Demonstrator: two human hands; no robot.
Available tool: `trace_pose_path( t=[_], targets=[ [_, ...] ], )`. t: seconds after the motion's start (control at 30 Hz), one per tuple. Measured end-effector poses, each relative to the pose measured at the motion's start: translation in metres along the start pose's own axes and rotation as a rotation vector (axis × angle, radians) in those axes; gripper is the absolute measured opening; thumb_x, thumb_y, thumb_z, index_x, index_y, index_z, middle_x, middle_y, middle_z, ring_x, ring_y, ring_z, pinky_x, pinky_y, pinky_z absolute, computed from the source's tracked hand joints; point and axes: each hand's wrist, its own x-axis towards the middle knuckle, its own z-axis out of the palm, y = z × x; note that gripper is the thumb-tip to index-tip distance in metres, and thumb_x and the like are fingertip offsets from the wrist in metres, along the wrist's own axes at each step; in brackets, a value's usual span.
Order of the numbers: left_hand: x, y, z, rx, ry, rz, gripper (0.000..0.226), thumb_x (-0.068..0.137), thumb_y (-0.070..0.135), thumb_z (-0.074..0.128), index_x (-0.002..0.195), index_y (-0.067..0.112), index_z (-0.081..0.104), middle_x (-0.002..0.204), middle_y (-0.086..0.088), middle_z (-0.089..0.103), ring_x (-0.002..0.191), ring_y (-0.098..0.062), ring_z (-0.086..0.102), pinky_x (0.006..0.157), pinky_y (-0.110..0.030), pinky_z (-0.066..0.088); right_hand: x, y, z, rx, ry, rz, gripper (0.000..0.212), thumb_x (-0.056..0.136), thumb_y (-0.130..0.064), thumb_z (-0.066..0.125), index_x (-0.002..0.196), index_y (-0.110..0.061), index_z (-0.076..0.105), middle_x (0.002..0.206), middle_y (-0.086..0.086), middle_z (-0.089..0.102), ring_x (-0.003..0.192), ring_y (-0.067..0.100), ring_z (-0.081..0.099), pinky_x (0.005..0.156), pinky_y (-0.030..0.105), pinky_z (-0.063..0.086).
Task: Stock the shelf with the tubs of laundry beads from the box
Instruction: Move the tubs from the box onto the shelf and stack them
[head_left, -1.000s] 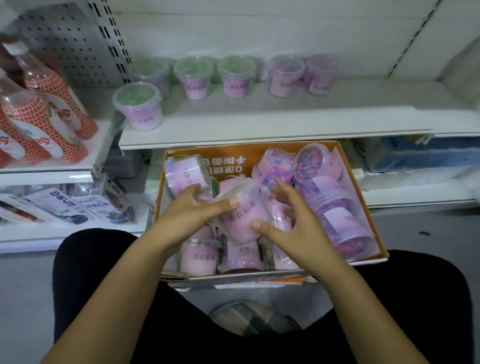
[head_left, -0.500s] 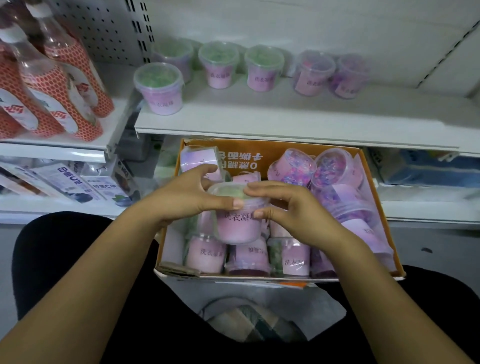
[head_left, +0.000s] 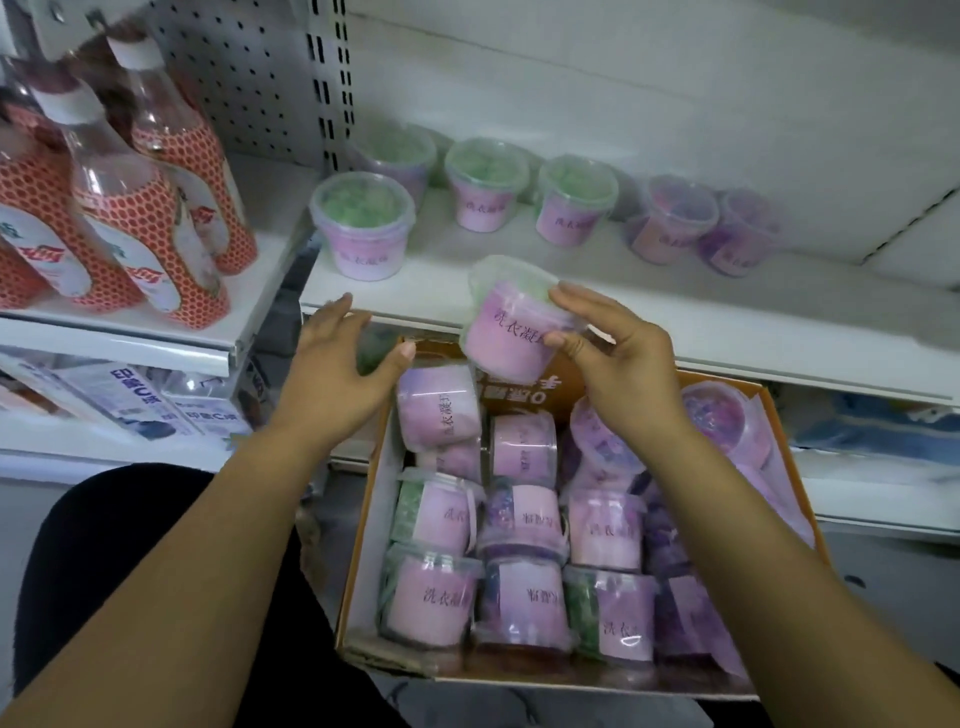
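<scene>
tub (head_left: 511, 322): we are seeing clear glossy plastic, matt pink paper label
box (head_left: 363, 535): we are seeing matt orange cardboard
shelf (head_left: 675, 322): we are seeing smooth white painted metal

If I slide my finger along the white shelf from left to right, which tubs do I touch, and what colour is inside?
Front green tub → back green tub → second green tub → third green tub → pink-purple tub → purple tub. The tub in the right hand isn't on the shelf yet.
</scene>
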Motion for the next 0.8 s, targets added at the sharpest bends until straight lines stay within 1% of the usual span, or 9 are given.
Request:
trace_pose_path(
  t=[0.1,0.17,0.3,0.47,0.53,0.6,0.7,0.77,0.8],
  targets=[
    [0.012,-0.002,0.007,0.043,0.011,0.018,0.077,0.096,0.062,0.050,0.154,0.012,0.039,0.167,-0.008,0.019,0.155,-0.022,0.009,0.124,-0.039,0.009,0.033,0.013,0.013,-0.101,-0.005,-0.071,0.047,0.084,-0.007,0.078,0.126,-0.023,0.068,0.138,0.004,0.063,0.132,0.014,0.055,0.112,0.043,0.044],
    [0.021,-0.002,0.009,0.065,-0.009,0.023,0.075,0.098,0.061,0.047,0.153,0.012,0.040,0.168,-0.008,0.018,0.155,-0.023,0.009,0.125,-0.039,0.008,0.052,0.022,0.021,-0.160,-0.017,-0.081,0.045,0.085,-0.010,0.078,0.126,-0.026,0.068,0.139,0.002,0.061,0.132,0.011,0.054,0.112,0.041,0.044],
    [0.029,-0.007,0.011,0.091,-0.038,-0.030,0.070,0.098,0.059,0.048,0.150,0.013,0.043,0.168,-0.009,0.018,0.155,-0.025,0.012,0.125,-0.043,0.012,0.075,0.041,0.041,-0.276,-0.046,-0.177,0.042,0.087,-0.009,0.076,0.127,-0.019,0.068,0.141,0.008,0.059,0.136,0.020,0.051,0.115,0.044,0.039],
    [0.034,-0.009,0.017,0.146,-0.073,-0.047,0.072,0.098,0.061,0.044,0.152,0.012,0.041,0.167,-0.009,0.019,0.155,-0.025,0.009,0.124,-0.050,0.014,0.082,0.045,0.054,-0.478,-0.096,-0.236,0.042,0.089,-0.013,0.074,0.130,-0.019,0.066,0.149,0.010,0.052,0.148,0.027,0.031,0.119,0.046,0.033],
    [0.034,-0.010,0.017,0.143,-0.082,-0.055,0.071,0.098,0.060,0.043,0.152,0.014,0.040,0.168,-0.007,0.018,0.155,-0.023,0.007,0.124,-0.050,0.014,0.078,0.039,0.055,-0.615,-0.098,-0.316,0.049,0.088,-0.015,0.075,0.135,-0.015,0.062,0.152,0.009,0.048,0.150,0.027,0.025,0.118,0.047,0.034],
    [0.034,-0.010,0.017,0.146,-0.093,-0.061,0.070,0.099,0.060,0.042,0.153,0.016,0.038,0.168,-0.005,0.016,0.156,-0.022,0.005,0.124,-0.051,0.015,0.073,0.033,0.057,-0.688,-0.088,-0.358,0.055,0.089,-0.022,0.075,0.140,-0.014,0.056,0.155,0.005,0.045,0.147,0.026,0.028,0.116,0.043,0.037],
    [0.033,-0.010,0.016,0.142,-0.100,-0.057,0.069,0.099,0.059,0.042,0.153,0.016,0.038,0.169,-0.003,0.015,0.156,-0.021,0.004,0.124,-0.052,0.017,0.067,0.032,0.064,-0.687,-0.136,-0.326,0.051,0.093,-0.029,0.070,0.142,-0.020,0.056,0.155,0.001,0.044,0.142,0.024,0.034,0.107,0.040,0.042],
    [0.033,-0.011,0.014,0.135,-0.102,-0.054,0.067,0.100,0.057,0.042,0.153,0.017,0.038,0.169,-0.003,0.016,0.156,-0.020,0.005,0.123,-0.052,0.018,0.068,0.036,0.068,-0.671,-0.210,-0.278,0.055,0.094,-0.028,0.068,0.145,-0.022,0.049,0.159,0.000,0.038,0.148,0.022,0.027,0.114,0.044,0.037],
    [0.033,-0.011,0.013,0.132,-0.101,-0.051,0.066,0.100,0.057,0.043,0.153,0.017,0.038,0.168,-0.002,0.016,0.155,-0.020,0.006,0.123,-0.052,0.018,0.070,0.038,0.069,-0.672,-0.231,-0.271,0.057,0.094,-0.026,0.068,0.147,-0.022,0.046,0.161,0.000,0.035,0.151,0.022,0.023,0.119,0.049,0.030]
  ],
)
